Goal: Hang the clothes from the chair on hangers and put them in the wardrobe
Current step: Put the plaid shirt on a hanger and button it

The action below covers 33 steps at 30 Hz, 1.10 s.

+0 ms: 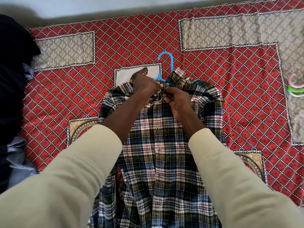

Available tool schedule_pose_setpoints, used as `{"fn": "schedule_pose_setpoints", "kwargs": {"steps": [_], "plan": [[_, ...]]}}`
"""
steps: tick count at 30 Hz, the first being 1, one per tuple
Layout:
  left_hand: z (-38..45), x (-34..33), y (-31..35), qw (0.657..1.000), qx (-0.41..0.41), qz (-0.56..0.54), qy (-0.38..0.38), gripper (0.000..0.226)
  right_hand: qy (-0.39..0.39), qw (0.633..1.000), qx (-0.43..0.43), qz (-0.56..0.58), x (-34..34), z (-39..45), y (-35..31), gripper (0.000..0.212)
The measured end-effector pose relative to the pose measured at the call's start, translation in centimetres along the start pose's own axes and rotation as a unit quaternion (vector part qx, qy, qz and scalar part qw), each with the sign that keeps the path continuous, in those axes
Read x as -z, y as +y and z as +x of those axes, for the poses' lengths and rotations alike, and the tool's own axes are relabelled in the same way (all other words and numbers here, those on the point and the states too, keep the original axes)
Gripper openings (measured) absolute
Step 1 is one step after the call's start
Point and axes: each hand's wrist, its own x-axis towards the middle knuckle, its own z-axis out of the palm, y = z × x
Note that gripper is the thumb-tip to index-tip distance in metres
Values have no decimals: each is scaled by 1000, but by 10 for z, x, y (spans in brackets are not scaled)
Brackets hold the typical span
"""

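Plaid shirt flat on bed w/ blue hanger inside; left hand & right hand fingers pinch collar front.

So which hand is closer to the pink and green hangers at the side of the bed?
Right. The right hand pinches the plaid shirt at the collar, on the side toward the pink and green hangers. The left hand grips the collar too, just beyond it, farther away.
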Motion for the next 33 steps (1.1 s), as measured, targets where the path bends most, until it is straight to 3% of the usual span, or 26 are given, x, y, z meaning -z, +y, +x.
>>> {"fn": "schedule_pose_setpoints", "kwargs": {"steps": [5,10,14,17,20,23,27,29,31,33], "plan": [[6,-3,-4,1000,-22,2,-13,30,27,990,74,-119,-7,3,2,6],[-2,3,-4,993,-79,21,-88,31,47,963,131,-232,-5,5,5,8],[2,2,-13,990,-118,24,-69,15,50,949,171,-259,-6,6,9,11],[2,3,-16,982,-158,64,-84,16,49,951,160,-258,-7,7,9,14],[7,9,-12,976,-149,65,-145,16,34,959,149,-238,-7,7,8,16],[14,11,-5,967,-143,105,-183,15,16,942,183,-281,-2,6,7,9],[16,17,-5,953,-181,133,-203,10,-66,922,189,-331,10,10,-8,5],[24,22,-12,959,-192,79,-194,12,-88,906,165,-379,13,14,-16,9],[36,26,-19,969,-213,57,-115,13,-100,871,141,-459,15,18,-21,11],[48,27,-21,968,-227,104,-35,21,-90,842,134,-515,17,22,-24,15]]}}
